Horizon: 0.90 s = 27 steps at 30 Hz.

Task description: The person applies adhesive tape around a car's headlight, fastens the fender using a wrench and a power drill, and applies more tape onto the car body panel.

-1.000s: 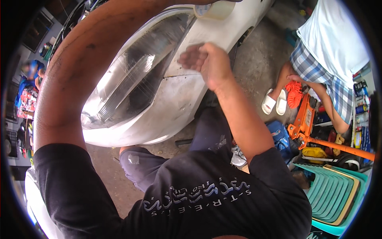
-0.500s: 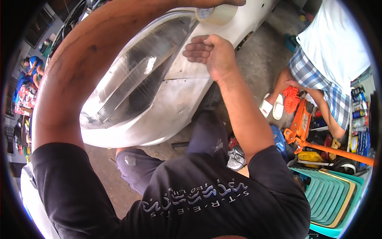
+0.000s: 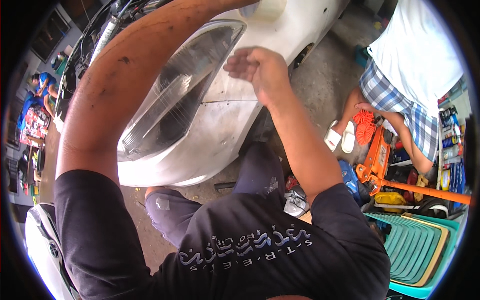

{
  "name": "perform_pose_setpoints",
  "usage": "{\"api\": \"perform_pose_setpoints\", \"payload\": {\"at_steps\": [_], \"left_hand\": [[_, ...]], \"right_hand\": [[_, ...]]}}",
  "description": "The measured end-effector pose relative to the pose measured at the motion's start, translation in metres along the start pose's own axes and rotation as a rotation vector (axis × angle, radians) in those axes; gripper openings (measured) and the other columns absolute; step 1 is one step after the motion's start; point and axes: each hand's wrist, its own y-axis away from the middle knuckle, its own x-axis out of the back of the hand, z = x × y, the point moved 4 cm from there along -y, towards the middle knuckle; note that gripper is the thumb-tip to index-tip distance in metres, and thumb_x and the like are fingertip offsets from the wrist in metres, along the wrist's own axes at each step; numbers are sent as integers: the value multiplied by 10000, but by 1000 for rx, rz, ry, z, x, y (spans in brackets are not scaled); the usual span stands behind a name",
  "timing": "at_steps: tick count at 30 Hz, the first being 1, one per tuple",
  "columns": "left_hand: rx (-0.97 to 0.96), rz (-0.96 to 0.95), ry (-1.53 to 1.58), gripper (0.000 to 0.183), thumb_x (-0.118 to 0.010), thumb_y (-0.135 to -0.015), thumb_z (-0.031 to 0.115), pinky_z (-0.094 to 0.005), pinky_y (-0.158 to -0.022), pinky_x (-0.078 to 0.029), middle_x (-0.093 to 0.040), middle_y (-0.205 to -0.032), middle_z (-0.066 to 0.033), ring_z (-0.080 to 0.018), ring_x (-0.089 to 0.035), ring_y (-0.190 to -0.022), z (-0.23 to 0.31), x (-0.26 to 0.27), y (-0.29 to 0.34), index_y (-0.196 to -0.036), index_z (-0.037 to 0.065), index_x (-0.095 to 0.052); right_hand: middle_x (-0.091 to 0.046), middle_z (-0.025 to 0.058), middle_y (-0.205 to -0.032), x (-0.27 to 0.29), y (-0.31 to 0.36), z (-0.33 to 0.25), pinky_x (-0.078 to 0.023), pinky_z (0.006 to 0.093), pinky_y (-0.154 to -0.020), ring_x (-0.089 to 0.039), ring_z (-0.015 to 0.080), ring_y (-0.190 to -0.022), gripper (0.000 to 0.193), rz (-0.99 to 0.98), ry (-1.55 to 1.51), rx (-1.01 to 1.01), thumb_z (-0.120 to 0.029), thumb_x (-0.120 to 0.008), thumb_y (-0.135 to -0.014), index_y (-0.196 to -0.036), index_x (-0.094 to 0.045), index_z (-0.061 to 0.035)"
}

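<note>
Right grip [image 3: 261, 71] loose beside the headlight [image 3: 185, 95]

White car [image 3: 220, 142]: one under the arms, its front corner left of and below the right grip. Second white car [image 3: 52, 250]: partly seen, far lower left of the grip. Other people: two. White-shirted one [image 3: 420, 55] right of the grip, blue-clad one [image 3: 46, 85] far left.

Headlight: one, just left of the grip, lens streaked. Orange jack [image 3: 372, 165]: one, lower right of the grip. Orange coil [image 3: 364, 127]: one, right. White slippers [image 3: 332, 135]: two, right.

Tape roll [image 3: 270, 10]: one, just ahead of the right grip; held or resting, cannot tell. Right grip: fingers half curled, nothing seen in them; touch on the panel unclear. Left grip [image 3: 246, 2]: mostly past the top edge, beside the roll; cannot tell its state.

Step, judged: handwork around the headlight's edge. Next move, judged, calls for a steady right palm.
</note>
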Motion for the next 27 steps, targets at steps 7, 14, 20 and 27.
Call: {"api": "perform_pose_setpoints", "payload": {"at_steps": [7,14,20,27], "left_hand": [[6,9,-49,376,-602,-879,95,-445,-910,-579,-746,-1089,-119,-325,-724,-1066,-7,-1,-9,-1221,152,-747],[199,5,34,355,-596,-891,48,-429,-931,-583,-751,-1175,-137,-324,-731,-1084,-18,9,11,-1205,126,-741],[374,-241,-40,257,-715,-901,240,-521,-876,-596,-787,-1086,-116,-309,-771,-1015,18,-29,-15,-1142,191,-790],[585,474,-102,504,-602,-933,313,-659,-1135,-391,-655,-1374,-237,-448,-542,-1380,0,0,40,-1414,168,-651]], "right_hand": [[-737,256,-996,-12,-21,-28,-615,490,-857,-754,421,-929,324,17,1,-7,-141,-513,-903,-1050,-661,106],[-733,221,-969,-17,-18,-37,-614,462,-843,-752,381,-896,277,-143,-32,7,-120,-520,-941,-1072,-660,80],[-670,78,-1059,36,3,-78,-600,390,-830,-649,189,-911,396,270,431,342,-214,-690,-978,-1275,-656,47],[-635,88,-1202,21,-93,-86,-536,405,-968,-641,205,-1055,417,-152,500,295,-205,-703,-1024,-1366,-546,-25]]}}
